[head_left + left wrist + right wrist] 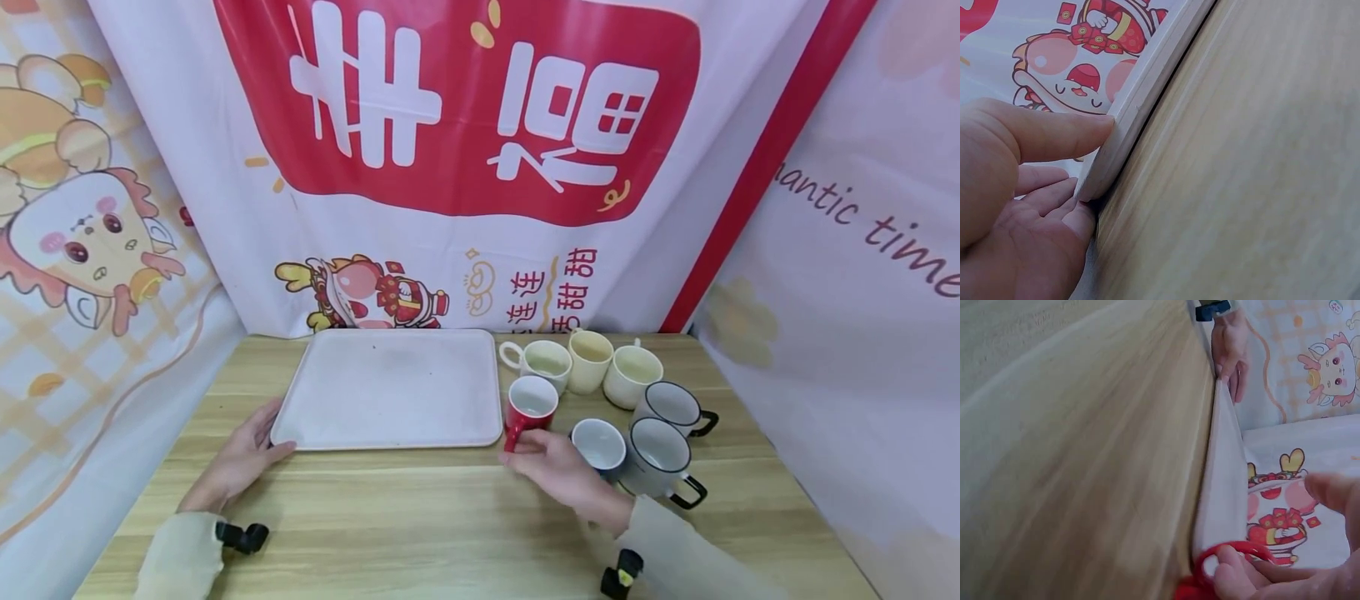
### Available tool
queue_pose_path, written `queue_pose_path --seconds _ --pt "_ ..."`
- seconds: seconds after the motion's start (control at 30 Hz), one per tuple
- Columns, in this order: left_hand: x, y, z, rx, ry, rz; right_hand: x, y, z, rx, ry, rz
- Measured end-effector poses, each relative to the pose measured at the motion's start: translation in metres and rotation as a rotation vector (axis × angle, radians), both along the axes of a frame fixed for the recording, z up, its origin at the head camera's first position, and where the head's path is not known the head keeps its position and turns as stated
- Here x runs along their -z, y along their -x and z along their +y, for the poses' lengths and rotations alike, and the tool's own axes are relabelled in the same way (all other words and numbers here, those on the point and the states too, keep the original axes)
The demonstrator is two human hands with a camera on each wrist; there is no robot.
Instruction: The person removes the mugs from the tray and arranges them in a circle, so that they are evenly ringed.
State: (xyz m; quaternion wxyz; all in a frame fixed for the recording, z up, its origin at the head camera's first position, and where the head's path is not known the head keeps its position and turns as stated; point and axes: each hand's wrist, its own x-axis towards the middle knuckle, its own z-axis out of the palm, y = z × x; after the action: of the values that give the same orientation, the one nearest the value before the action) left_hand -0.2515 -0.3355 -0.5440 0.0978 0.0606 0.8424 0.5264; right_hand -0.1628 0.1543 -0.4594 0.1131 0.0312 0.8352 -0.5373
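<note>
A white rectangular tray [390, 392] lies on the wooden table. At its front left corner my left hand [247, 454] holds the tray, thumb against the front rim and fingers along the side; the left wrist view shows the thumb [1066, 134] and fingers at the tray's edge [1119, 140]. Just right of the tray is a red mug [517, 410] with a white inside, upright, its handle toward me. My right hand [566, 471] pinches that handle; in the right wrist view the thumb sits at the red handle loop [1241, 545].
Behind the red mug stand a pale green mug [547, 363], a yellow mug [589, 367] and a cream mug [632, 379]. To the right are two white mugs with black rims [660, 462] and a dark mug, white inside [598, 444]. Printed cloths [480, 275] enclose the table.
</note>
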Motion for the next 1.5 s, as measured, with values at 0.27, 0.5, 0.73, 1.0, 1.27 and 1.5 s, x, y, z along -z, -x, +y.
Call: queue_pose_path --seconds 0.27,0.5,0.73,1.0,1.27,1.5 --pt "-0.005 0.001 -0.004 0.009 0.0 0.003 -0.06 0.026 0.043 -0.437 -0.404 0.282" --pt "-0.009 0.0 -0.004 -0.011 -0.002 0.013 -0.085 0.079 0.061 -0.627 -0.71 0.386" --pt "-0.004 -0.003 -0.004 -0.009 -0.017 0.012 -0.071 0.107 0.051 -0.721 -0.847 0.365" --pt "0.0 -0.002 -0.003 -0.011 -0.007 0.009 -0.061 0.115 0.042 -0.777 -0.902 0.423" --pt "-0.002 0.0 -0.001 -0.025 -0.012 -0.01 -0.058 0.114 0.06 -0.699 -0.902 0.391" --pt "-0.002 -0.002 -0.002 -0.023 -0.004 0.002 -0.052 0.116 0.07 -0.666 -0.902 0.345"
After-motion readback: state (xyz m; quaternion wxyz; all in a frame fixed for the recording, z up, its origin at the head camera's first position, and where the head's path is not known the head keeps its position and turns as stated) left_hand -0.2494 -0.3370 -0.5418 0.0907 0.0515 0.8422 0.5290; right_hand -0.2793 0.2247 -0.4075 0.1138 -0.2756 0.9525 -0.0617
